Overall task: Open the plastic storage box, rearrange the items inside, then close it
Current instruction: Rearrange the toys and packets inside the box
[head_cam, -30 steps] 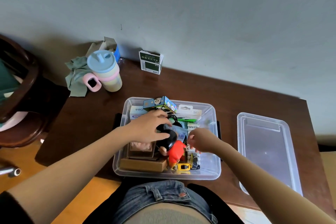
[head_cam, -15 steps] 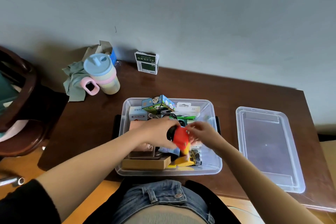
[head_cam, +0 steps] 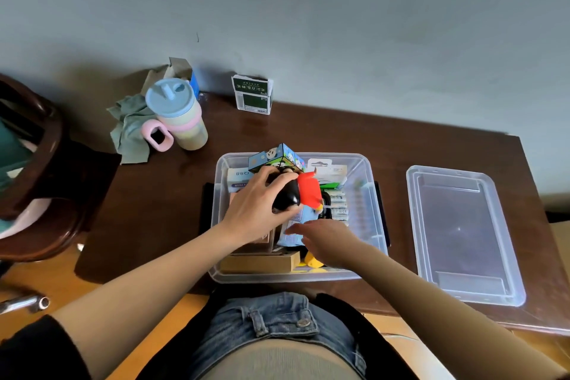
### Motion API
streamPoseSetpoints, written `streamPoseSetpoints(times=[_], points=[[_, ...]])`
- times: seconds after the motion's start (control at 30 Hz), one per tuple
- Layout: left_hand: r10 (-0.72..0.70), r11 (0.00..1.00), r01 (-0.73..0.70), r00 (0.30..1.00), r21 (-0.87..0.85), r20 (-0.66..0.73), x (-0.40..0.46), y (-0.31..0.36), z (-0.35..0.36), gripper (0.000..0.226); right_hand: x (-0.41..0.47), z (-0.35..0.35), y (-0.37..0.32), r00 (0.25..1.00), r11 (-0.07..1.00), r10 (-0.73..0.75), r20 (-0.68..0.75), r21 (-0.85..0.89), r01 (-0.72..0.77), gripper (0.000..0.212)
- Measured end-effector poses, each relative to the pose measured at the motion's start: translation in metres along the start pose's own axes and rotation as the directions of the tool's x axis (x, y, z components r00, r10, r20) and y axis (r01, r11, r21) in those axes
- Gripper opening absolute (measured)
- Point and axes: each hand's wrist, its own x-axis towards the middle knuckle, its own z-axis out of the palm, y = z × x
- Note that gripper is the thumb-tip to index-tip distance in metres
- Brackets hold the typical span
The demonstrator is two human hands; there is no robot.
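The clear plastic storage box stands open on the dark wooden table, full of small items. Its clear lid lies flat on the table to the right. My left hand grips a toy figure with a black head and red shirt above the box's middle. My right hand reaches into the box with fingers extended, touching a light blue packet. A cartoon-printed cube box sits at the back, batteries to the right, a brown cardboard box and a yellow piece at the front.
A pastel lidded cup with a pink handle and a grey-green cloth stand at the table's back left. A small green-and-white carton stands against the wall. A dark wooden chair is at the left.
My left hand has lifted the toy figure up and toward the back of the box. My right hand let go of the figure and dropped to the blue packet near the front.
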Motion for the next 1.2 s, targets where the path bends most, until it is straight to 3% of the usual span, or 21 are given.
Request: streamPoseSetpoints(times=[0.07,0.17,0.3,0.43,0.53,0.67,0.8,0.9,1.2], points=[[-0.025,1.0,0.024,0.999,0.009,0.029,-0.003,-0.002,-0.004,0.063,0.009,0.001,-0.006,1.0,0.986,-0.009,0.024,-0.166,0.013,0.051],[-0.076,0.997,0.077,0.987,-0.001,0.145,-0.004,-0.01,-0.01,0.071,0.019,-0.001,-0.01,0.999,0.96,0.031,0.024,-0.278,-0.023,0.062],[-0.091,0.991,0.119,0.938,-0.063,0.335,-0.001,-0.018,-0.018,0.077,0.02,-0.007,0.007,0.999,0.933,0.042,-0.032,-0.356,-0.051,0.055],[-0.056,0.998,0.058,0.91,0.006,0.41,-0.002,-0.022,-0.021,0.079,0.006,-0.009,0.032,0.993,0.97,0.115,0.039,-0.221,-0.104,0.046],[0.035,0.987,-0.105,0.882,0.122,0.47,-0.006,-0.027,-0.02,0.071,0.003,-0.004,0.033,0.992,0.975,0.124,0.021,-0.189,-0.118,0.042],[0.095,0.976,-0.177,0.875,0.13,0.475,-0.007,-0.034,-0.024,0.066,0.01,0.005,0.02,0.995,0.983,0.102,-0.011,-0.15,-0.103,0.031],[0.093,0.973,-0.189,0.852,0.135,0.515,-0.002,-0.035,-0.029,0.056,0.023,0.007,0.002,0.999,0.99,0.046,0.016,-0.132,-0.044,0.03],[0.082,0.975,-0.179,0.835,0.129,0.544,0.003,-0.034,-0.033,0.051,0.04,0.011,-0.01,0.999,0.977,-0.007,0.049,-0.215,0.017,0.026],[0.061,0.993,-0.106,0.822,0.047,0.567,-0.001,-0.035,-0.038,0.051,0.071,0.04,-0.017,0.995,0.948,-0.086,0.059,-0.302,0.1,0.028]])
